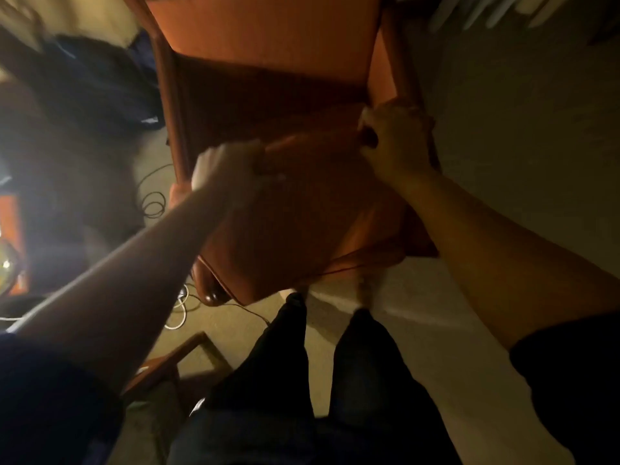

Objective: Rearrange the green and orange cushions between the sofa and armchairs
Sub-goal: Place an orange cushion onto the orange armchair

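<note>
**Two hands on one orange cushion at the armchair**

Both hands hold the orange cushion (302, 216) by its far edge, above the front of the seat of an orange armchair (261, 45). The left hand (231, 172) grips the cushion's upper left corner with its fingers curled over the edge; this hand is blurred and washed out by light from the left. The right hand (396, 142) pinches the upper right corner, knuckles up, fingers closed on the fabric just beside the chair's right arm. The cushion hangs tilted, its lower corner dipping toward the floor (503, 129) in front of the chair, and it covers most of the seat's front edge. Whether its underside rests on the seat cannot be told.

The armchair has a wooden frame with rounded rails down each side and orange upholstery on back and seat. The person's legs in dark trousers (285, 364) stand right in front of it on pale carpet. Coiled dark cable (154, 203) lies on the floor to the left of the chair, and white cable (179, 310) lies nearer the feet. A wooden frame piece (174, 357) shows at the lower left. Dark cloth (100, 88) is heaped at the upper left, beside the chair.
</note>
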`<state>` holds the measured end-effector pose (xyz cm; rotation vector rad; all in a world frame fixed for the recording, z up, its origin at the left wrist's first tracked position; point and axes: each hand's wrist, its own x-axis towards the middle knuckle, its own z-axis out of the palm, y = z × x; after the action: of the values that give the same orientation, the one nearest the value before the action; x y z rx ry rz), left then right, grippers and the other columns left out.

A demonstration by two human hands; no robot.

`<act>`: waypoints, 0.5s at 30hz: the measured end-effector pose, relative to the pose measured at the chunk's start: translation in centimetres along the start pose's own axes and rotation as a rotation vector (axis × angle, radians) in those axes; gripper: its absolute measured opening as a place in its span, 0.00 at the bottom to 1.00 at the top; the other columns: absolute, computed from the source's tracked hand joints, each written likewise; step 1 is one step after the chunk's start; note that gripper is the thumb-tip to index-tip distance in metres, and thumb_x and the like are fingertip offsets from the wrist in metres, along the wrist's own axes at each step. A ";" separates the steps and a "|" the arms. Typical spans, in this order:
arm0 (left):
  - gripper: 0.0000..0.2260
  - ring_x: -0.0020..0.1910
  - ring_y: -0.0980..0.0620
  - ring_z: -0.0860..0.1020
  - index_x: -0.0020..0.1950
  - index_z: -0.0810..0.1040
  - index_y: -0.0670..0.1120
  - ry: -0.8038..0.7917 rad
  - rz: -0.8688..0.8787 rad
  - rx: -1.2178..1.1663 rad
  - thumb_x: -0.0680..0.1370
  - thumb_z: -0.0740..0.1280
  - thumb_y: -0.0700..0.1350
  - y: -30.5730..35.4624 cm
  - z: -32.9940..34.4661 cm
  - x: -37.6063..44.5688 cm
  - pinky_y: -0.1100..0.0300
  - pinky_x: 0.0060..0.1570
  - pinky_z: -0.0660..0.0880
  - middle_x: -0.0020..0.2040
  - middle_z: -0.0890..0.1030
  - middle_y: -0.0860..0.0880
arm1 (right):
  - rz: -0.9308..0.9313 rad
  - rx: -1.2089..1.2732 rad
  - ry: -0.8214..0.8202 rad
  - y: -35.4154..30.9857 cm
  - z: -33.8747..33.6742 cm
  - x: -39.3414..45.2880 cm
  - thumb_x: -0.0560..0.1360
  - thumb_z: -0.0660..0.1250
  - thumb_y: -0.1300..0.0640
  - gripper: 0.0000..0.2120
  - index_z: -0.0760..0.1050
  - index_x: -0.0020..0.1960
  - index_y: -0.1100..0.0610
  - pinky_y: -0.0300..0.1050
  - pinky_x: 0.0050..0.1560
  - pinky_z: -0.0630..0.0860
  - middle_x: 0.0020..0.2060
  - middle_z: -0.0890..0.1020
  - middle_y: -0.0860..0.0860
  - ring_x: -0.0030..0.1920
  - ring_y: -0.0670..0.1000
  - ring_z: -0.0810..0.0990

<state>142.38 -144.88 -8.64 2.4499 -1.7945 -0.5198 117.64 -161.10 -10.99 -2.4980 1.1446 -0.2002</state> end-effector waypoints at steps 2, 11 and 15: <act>0.17 0.48 0.42 0.79 0.49 0.74 0.55 0.004 -0.021 0.001 0.73 0.69 0.67 -2.5 0.7 6.1 0.50 0.44 0.70 0.50 0.81 0.46 | -0.029 -0.055 0.033 0.9 2.3 5.2 0.76 0.72 0.55 0.10 0.75 0.55 0.52 0.59 0.61 0.75 0.55 0.80 0.52 0.60 0.58 0.78; 0.26 0.67 0.34 0.69 0.70 0.70 0.45 -0.057 -0.230 0.105 0.79 0.64 0.61 -8.3 11.0 21.3 0.38 0.64 0.68 0.68 0.72 0.39 | -0.004 -0.135 0.038 6.1 14.6 16.6 0.81 0.64 0.49 0.20 0.74 0.70 0.55 0.59 0.69 0.68 0.67 0.76 0.57 0.69 0.62 0.73; 0.37 0.79 0.36 0.51 0.81 0.56 0.52 -0.336 -0.223 0.005 0.77 0.59 0.69 -8.3 18.9 18.9 0.34 0.73 0.57 0.82 0.51 0.45 | 0.025 -0.071 -0.288 9.1 19.3 13.6 0.80 0.64 0.45 0.29 0.65 0.79 0.52 0.63 0.77 0.60 0.80 0.61 0.57 0.80 0.62 0.58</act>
<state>149.24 -157.15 -32.82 2.7150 -1.6246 -0.9985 125.69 -171.27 -32.76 -2.4696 1.0769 0.2050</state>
